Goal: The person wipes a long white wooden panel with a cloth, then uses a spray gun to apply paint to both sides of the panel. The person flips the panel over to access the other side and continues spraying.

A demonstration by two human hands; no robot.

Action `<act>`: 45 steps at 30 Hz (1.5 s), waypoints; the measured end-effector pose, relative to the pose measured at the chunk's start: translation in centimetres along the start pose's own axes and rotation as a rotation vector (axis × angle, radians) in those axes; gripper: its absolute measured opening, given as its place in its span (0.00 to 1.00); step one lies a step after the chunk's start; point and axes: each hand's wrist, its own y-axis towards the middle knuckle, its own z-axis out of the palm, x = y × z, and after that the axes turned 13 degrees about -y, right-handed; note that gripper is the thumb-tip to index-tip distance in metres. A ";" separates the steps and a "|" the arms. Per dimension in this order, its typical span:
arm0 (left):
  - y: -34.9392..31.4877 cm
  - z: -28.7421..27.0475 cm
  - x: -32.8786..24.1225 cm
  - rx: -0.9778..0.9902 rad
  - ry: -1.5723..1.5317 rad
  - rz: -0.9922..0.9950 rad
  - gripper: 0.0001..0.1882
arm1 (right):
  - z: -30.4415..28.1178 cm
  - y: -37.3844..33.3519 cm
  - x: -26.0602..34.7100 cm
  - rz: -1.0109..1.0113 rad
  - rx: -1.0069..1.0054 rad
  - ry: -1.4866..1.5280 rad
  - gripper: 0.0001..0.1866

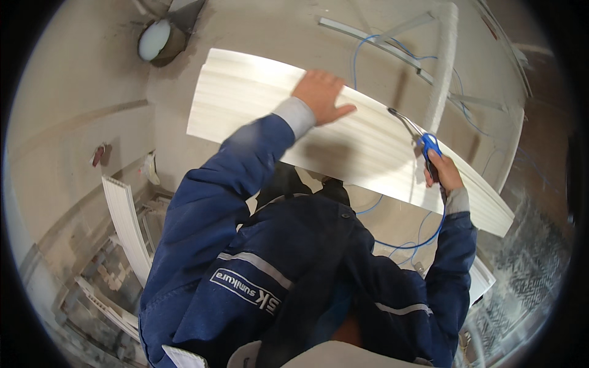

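Note:
A long, white ribbed panel (245, 92) lies crosswise in front of me. My left hand (320, 97) is closed over its far edge, thumb stretched out to the right along the top face and fingertips hidden past the edge. In my right hand (446, 172) is a blue air blow gun (429, 145), gripped by its handle above the panel's right part. The gun's thin metal nozzle (406, 121) points away and to the left, its dark tip near the panel's far edge. From the handle, a blue air hose (423, 242) loops down and left.
A pale pillar-like post (443, 67) and metal rails (371, 43) are beyond the panel on the right. Another white panel (127, 221) leans at left. A round container (158, 42) stands at the far left. Dusty, grey patterned flooring (521, 270) lies at right.

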 end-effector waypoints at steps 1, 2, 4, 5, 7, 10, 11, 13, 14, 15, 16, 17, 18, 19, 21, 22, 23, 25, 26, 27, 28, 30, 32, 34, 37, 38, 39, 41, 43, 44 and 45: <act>-0.6 -1.7 2.0 -0.013 0.039 -0.075 0.26 | 1.0 1.3 2.5 -0.064 0.075 -0.057 0.28; -1.4 -3.5 4.0 -0.036 0.078 -0.149 0.24 | 2.6 2.9 5.1 -0.090 0.096 -0.127 0.27; -3.6 -7.3 7.9 -0.174 0.039 -0.113 0.19 | 6.0 5.6 10.3 -0.197 0.124 -0.274 0.26; -4.6 -8.8 9.6 -0.216 0.061 -0.107 0.18 | 8.4 7.0 13.0 -0.198 0.141 -0.294 0.26; -6.8 -11.5 12.8 -0.272 0.184 -0.126 0.20 | 13.1 8.4 17.9 -0.238 0.240 -0.153 0.26; -9.8 -13.1 16.0 -0.452 0.235 -0.297 0.24 | 19.2 8.9 24.1 -0.316 0.377 -0.004 0.26; -10.8 -13.0 16.4 -0.467 0.131 -0.581 0.29 | 21.1 8.6 25.5 -0.379 0.436 0.032 0.26; -13.9 -13.6 16.8 -0.398 -0.037 -0.811 0.30 | 24.7 7.4 26.7 -0.389 0.435 -0.163 0.26; -15.3 -14.1 17.0 -0.363 -0.128 -0.931 0.30 | 25.8 6.7 26.7 -0.460 0.450 -0.288 0.27; -16.8 -14.1 16.7 -0.315 -0.158 -0.933 0.31 | 26.7 5.8 26.0 -0.456 0.448 -0.343 0.27; -18.6 -13.9 15.9 -0.261 -0.195 -0.949 0.32 | 27.5 4.9 24.9 -0.470 0.462 -0.375 0.27; -20.0 -13.5 15.0 -0.215 -0.231 -0.966 0.32 | 27.5 3.9 23.2 -0.561 0.434 -0.428 0.27; -21.1 -12.7 14.0 -0.299 -0.187 -0.945 0.33 | 27.2 3.1 21.3 -0.582 0.412 -0.434 0.27; -21.9 -11.4 12.8 -0.389 -0.144 -0.927 0.34 | 26.5 2.2 19.0 -0.576 0.400 -0.429 0.27; -22.7 -9.2 10.5 -0.446 0.344 -0.759 0.36 | 24.3 0.8 14.4 -0.449 0.405 -0.443 0.26; -22.8 -8.3 9.4 -0.349 0.390 -0.664 0.36 | 23.0 0.0 11.9 -0.347 0.423 -0.373 0.25; -22.6 -7.1 8.0 -0.235 0.427 -0.588 0.37 | 21.8 -1.0 9.4 -0.281 0.449 -0.269 0.24; -22.1 -5.0 4.8 -0.069 0.380 -0.377 0.40 | 19.4 -3.3 3.7 -0.217 0.370 -0.125 0.23; -21.5 -4.0 3.1 0.002 0.308 -0.246 0.43 | 18.4 -4.6 0.7 -0.201 0.316 -0.073 0.22; -20.4 -2.9 1.7 0.045 0.275 -0.134 0.44 | 17.7 -5.7 -2.4 -0.125 0.259 -0.018 0.22; -19.2 -1.4 -0.1 0.109 0.247 -0.025 0.46 | 17.2 -6.5 -5.6 -0.140 0.206 0.068 0.23; -16.8 1.2 -3.4 0.216 0.216 0.158 0.47 | 16.7 -9.7 -12.4 -0.085 0.062 0.236 0.23; -13.7 4.6 -6.6 0.301 0.218 0.286 0.48 | 18.2 -11.7 -18.5 -0.040 -0.192 0.423 0.26; -11.5 8.7 -10.8 0.344 0.253 0.381 0.47 | 22.0 -13.3 -23.1 0.040 -0.425 0.631 0.27; -7.7 15.4 -17.2 0.352 0.336 0.506 0.42 | 27.0 -16.1 -27.3 -0.159 -0.336 0.414 0.24; -6.6 17.6 -19.4 0.360 0.364 0.524 0.40 | 27.4 -16.6 -28.5 -0.084 -0.445 0.566 0.24; -5.7 19.8 -21.7 0.344 0.376 0.550 0.39 | 27.5 -16.9 -29.8 -0.007 -0.545 0.716 0.24; -4.5 23.7 -25.3 0.316 0.403 0.574 0.37 | 27.6 -17.2 -31.7 0.068 -0.588 0.843 0.24; -2.7 26.5 -27.2 0.310 0.469 0.565 0.36 | 27.2 -16.9 -32.6 -0.022 -0.494 0.820 0.26; -2.3 27.9 -28.6 0.289 0.455 0.592 0.36 | 26.9 -17.1 -33.1 0.058 -0.549 0.894 0.27; -2.1 28.8 -28.9 0.292 0.463 0.594 0.36 | 26.7 -17.0 -33.3 0.082 -0.607 0.972 0.27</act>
